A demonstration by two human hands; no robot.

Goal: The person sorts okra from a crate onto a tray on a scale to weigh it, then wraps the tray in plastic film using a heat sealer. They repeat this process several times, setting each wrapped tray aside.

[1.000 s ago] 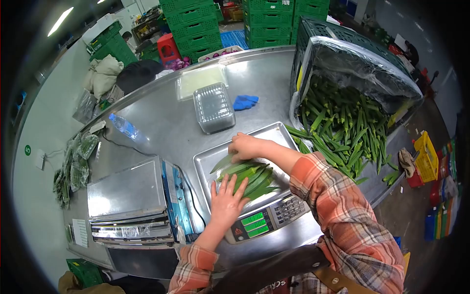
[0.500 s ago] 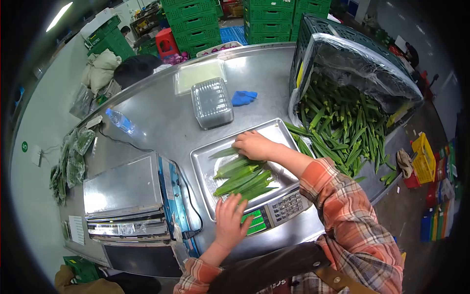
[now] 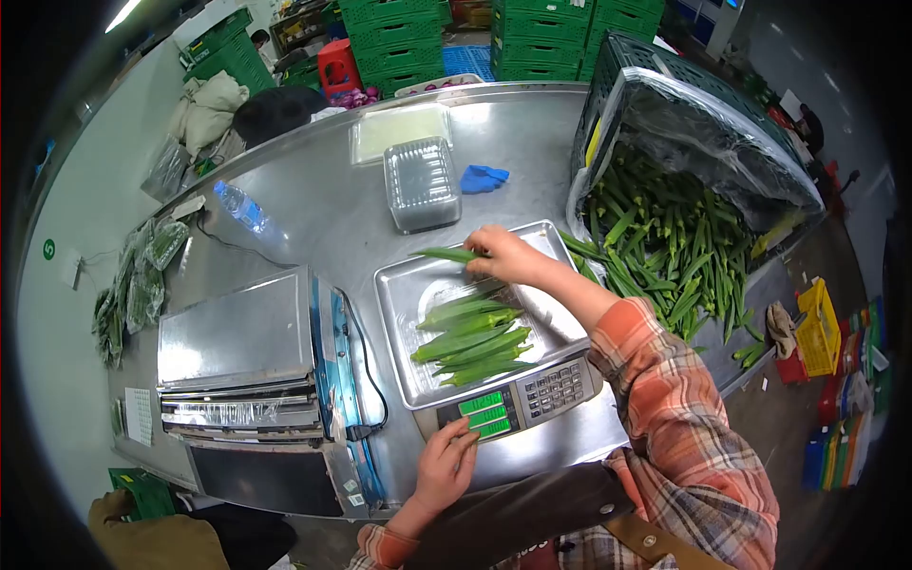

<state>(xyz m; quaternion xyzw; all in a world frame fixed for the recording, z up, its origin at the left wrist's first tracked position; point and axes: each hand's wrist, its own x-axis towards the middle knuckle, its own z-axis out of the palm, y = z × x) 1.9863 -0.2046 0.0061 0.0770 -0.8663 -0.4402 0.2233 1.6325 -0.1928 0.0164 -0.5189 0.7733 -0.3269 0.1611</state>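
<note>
Pod handling appears underway: right hand [image 3: 505,256] fingers grip an okra pod [image 3: 440,254] at the scale's [image 3: 555,388] far edge, left hand [image 3: 445,471] fingers empty nearside; next move likely needs steady hold.

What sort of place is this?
Probably a produce packing area: okra lies on a scale, clear trays sit beyond it, and green crates are stacked behind.

Metal table [image 3: 328,204] with scale [image 3: 556,388], plastic bottle [image 3: 240,206], clear trays [image 3: 423,185] on top.
</note>
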